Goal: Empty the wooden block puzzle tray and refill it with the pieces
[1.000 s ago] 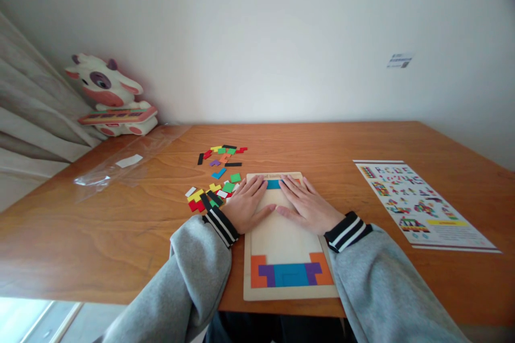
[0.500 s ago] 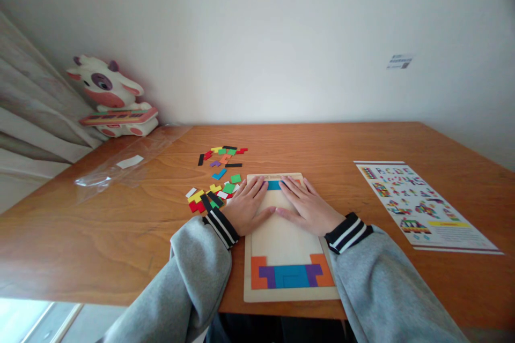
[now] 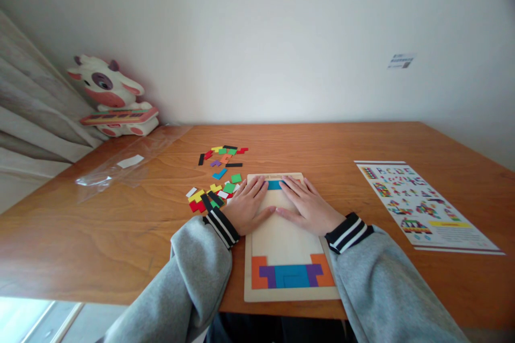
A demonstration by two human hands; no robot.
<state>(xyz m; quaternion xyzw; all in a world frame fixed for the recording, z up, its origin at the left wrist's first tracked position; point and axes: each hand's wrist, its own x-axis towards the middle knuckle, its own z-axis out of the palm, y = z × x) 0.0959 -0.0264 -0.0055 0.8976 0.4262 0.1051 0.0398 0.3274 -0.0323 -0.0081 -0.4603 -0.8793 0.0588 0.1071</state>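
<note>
Cow toy (image 3: 108,97) and clear wrapper (image 3: 147,146) sit far left, then loose puzzle pieces (image 3: 219,174). I have my left hand (image 3: 249,208) flat, fingers outstretched, on the puzzle board (image 3: 281,244), which lies at the table's (image 3: 120,241) front edge. My right hand (image 3: 310,206) rests likewise, gripping nothing; rightward I see a printed sheet (image 3: 422,209).

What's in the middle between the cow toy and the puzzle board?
In the head view, going from the cow toy to the puzzle board, first comes a clear plastic wrapper, then a scatter of loose coloured puzzle pieces.
</note>
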